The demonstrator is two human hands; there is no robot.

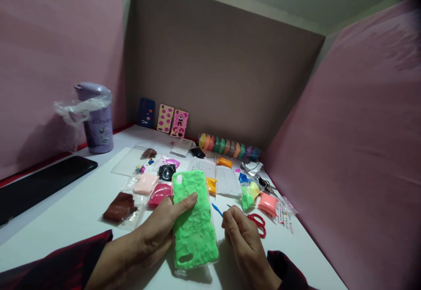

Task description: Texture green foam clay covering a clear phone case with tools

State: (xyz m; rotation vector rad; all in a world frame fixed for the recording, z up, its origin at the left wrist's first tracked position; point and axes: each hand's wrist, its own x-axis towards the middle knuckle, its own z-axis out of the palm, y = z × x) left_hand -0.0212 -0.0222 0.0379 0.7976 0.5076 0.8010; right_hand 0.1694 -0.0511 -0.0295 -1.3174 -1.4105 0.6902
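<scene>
A phone case [194, 233] coated in lumpy bright green clay is tilted up before me, with a camera cutout near its top and an oval gap near its bottom. My left hand [164, 226] grips it from the left edge, thumb lying across the front. Just right of the case, my right hand [244, 237] is closed around a thin blue modelling tool [217, 210], whose tip points toward the case without touching it. Red-handled scissors [258, 224] lie on the table behind the right hand, partly hidden by it.
Bags of brown clay [120, 207], pink clay [160, 194] and coral clay [268, 204] surround the case. Behind are an open notebook [227, 180] and a row of clay tubs [230, 146]. A purple tumbler [98, 123] and black phone [49, 185] are left. Decorated cases [165, 118] lean against the wall.
</scene>
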